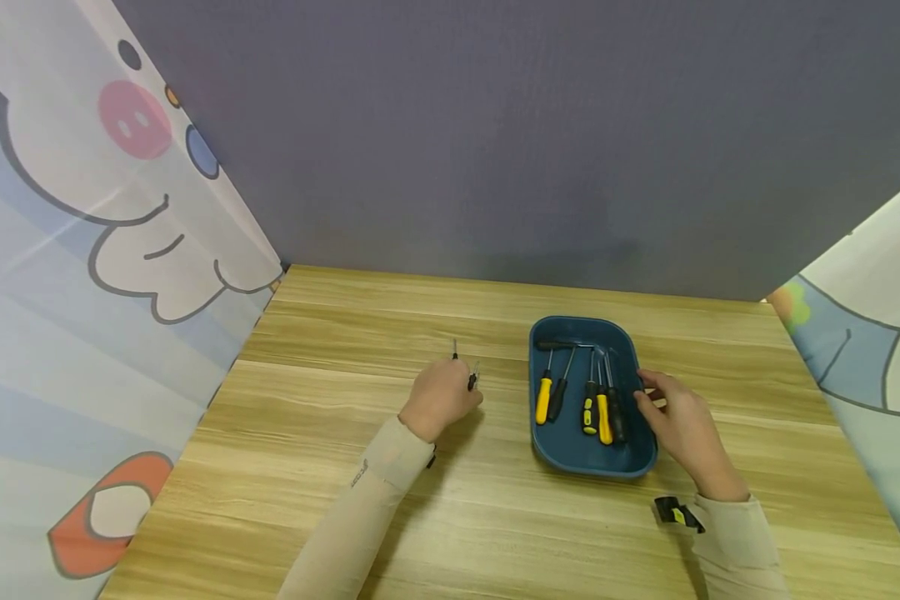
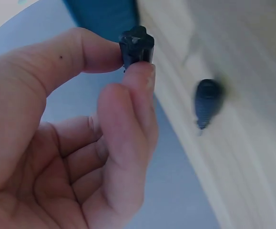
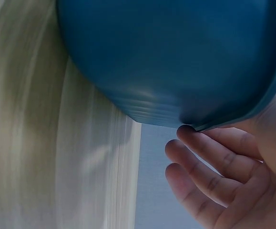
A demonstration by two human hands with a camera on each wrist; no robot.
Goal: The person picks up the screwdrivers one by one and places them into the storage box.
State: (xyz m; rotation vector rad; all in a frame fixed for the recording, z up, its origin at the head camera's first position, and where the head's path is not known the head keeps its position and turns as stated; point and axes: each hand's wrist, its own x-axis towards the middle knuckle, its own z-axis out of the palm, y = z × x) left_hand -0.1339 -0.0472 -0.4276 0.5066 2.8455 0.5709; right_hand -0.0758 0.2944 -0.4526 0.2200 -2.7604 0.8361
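Observation:
My left hand (image 1: 441, 396) pinches a small black-handled screwdriver (image 2: 137, 46) between thumb and index finger, low over the table. Its other fingers curl toward the palm. Close by, a second black-handled screwdriver (image 2: 208, 101) lies on the wood, partly hidden behind the hand in the head view. On the right, my right hand (image 1: 681, 425) holds the rim of a dark blue tray (image 1: 592, 468), its thumb at the edge and its index fingertip beneath. Inside lie several screwdrivers: yellow-handled (image 1: 543, 402), black-handled (image 1: 557, 400) and black-and-yellow (image 1: 590, 408).
The wood-grain table (image 1: 495, 525) ends at a grey panel (image 1: 495, 150) behind. Cartoon-print curtains (image 1: 60, 317) stand along the left and right sides. A black strap (image 1: 677, 514) shows at the right wrist.

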